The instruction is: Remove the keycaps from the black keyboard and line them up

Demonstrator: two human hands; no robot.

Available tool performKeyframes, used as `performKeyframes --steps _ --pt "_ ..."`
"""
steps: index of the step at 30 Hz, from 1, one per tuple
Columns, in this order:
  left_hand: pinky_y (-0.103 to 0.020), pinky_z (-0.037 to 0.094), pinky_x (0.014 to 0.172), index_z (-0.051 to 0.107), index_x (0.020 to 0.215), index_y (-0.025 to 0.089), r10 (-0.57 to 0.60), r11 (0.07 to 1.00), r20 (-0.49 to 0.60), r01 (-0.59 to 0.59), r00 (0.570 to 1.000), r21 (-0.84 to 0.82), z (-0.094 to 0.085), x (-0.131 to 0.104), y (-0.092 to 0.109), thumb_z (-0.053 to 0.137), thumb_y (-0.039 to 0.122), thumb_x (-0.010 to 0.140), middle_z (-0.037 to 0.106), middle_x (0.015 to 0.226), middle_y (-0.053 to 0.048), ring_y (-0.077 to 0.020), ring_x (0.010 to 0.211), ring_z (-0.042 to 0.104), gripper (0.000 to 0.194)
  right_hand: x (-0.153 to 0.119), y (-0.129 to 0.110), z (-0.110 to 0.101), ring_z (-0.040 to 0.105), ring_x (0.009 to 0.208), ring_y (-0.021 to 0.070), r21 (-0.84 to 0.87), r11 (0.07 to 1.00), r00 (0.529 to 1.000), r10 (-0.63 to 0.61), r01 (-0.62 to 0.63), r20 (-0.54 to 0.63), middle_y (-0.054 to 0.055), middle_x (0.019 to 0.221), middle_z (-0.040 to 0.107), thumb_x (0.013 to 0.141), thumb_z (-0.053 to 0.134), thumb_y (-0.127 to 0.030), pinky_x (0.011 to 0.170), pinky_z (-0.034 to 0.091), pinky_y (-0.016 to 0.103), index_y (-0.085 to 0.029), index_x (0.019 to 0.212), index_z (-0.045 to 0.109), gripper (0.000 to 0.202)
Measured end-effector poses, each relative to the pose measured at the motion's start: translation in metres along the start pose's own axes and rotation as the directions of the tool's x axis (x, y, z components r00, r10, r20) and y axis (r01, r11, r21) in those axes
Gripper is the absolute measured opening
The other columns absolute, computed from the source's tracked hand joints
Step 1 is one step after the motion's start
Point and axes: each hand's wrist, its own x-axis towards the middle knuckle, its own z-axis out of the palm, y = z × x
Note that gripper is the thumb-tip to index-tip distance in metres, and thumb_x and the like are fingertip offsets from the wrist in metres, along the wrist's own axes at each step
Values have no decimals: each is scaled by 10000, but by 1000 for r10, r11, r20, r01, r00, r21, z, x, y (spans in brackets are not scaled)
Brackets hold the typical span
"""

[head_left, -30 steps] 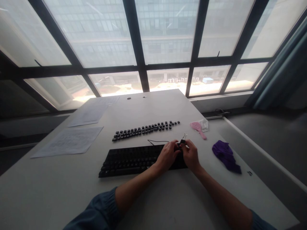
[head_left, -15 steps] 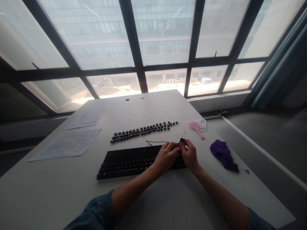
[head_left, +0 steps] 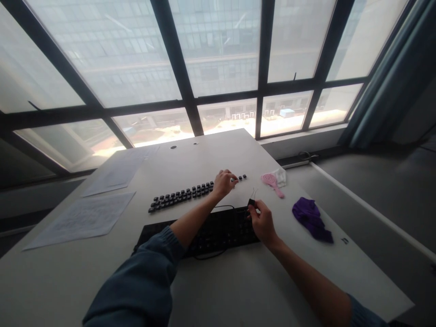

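My left hand (head_left: 224, 182) reaches over the right part of the rows of loose black keycaps (head_left: 184, 195), its fingertips pinched on a small dark keycap (head_left: 234, 180) at the tabletop. The hand covers some of the keycaps around it. In my right hand (head_left: 261, 220) is a wire keycap puller (head_left: 251, 202), gripped by its black body with the thin wires pointing up and away. That hand is above the right end of a black keyboard (head_left: 211, 231). My left forearm and sleeve hide the keyboard's left and middle parts.
A pink hairbrush (head_left: 272, 180) rests beside a white wrapper (head_left: 282, 176) on the right. Nearer lie a crumpled purple cloth (head_left: 311, 218) and small dark pieces (head_left: 344, 240) by the table edge. Printed sheets (head_left: 81, 218) cover the left side. A cable (head_left: 223, 206) lies behind the keyboard.
My left hand has left the keyboard and moved forward to the keycap rows. The right hand stays over the keyboard's right end with the puller. The view has shifted slightly.
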Motion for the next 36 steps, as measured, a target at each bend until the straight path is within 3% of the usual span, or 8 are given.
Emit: performKeyframes --steps 6,12,16,20,23,27,32,36 --pt "-413 423 940 792 876 232 -67 997 23 66 998 26 30 11 -10 724 322 811 631 1059 -93 -286 1052 509 131 0 -2 -2 577 701 190 -20 1000 1000 -7 7 8 44 792 579 955 504 -365 579 520 275 -204 828 575 217" --pt "-408 421 937 796 861 241 -85 996 44 84 995 20 40 12 -15 740 305 793 629 1062 -86 -284 1046 505 108 0 -1 -2 575 715 189 -15 1000 1000 -7 7 22 40 804 564 951 511 -331 592 524 278 -209 827 571 184" --pt "-392 425 940 793 903 238 -83 997 27 83 996 8 31 12 -16 747 329 792 631 1045 -85 -269 1024 514 150 0 -4 -3 577 723 187 14 1000 1000 -1 1 22 39 798 565 944 522 -334 588 521 269 -204 818 568 187" --pt "-391 417 960 782 917 225 -69 997 -79 67 994 -35 3 5 -13 689 344 846 629 994 -83 -249 991 529 167 5 -10 -10 575 737 180 16 1000 1000 -16 16 -15 32 785 582 925 550 -324 626 510 266 -191 804 588 183" --pt "-381 432 940 768 940 203 -39 996 -126 29 991 -79 -20 -14 0 586 312 914 641 956 -84 -238 953 554 213 10 -10 -17 558 704 164 22 999 999 -27 27 -30 20 756 587 914 561 -301 608 479 254 -186 789 603 174" --pt "-350 446 924 735 1002 206 46 982 -41 -53 998 -184 -34 -59 32 541 233 923 665 970 -70 -222 965 585 212 14 -4 -26 522 651 150 36 998 999 -43 43 15 1 708 551 878 591 -272 579 453 251 -184 748 622 160" --pt "-332 459 873 717 1018 211 118 938 97 -79 988 -338 -20 -110 62 645 269 876 671 953 -59 -216 945 594 170 10 0 -31 535 664 160 61 997 992 -59 52 115 4 710 543 864 602 -261 588 460 258 -184 735 643 156" --pt "-329 460 837 718 1001 213 112 926 140 -52 984 -375 -2 -126 67 741 307 804 655 957 -62 -232 954 583 219 7 -1 -28 536 673 163 9 997 986 -78 78 145 9 710 558 875 589 -258 595 453 255 -188 713 638 183"
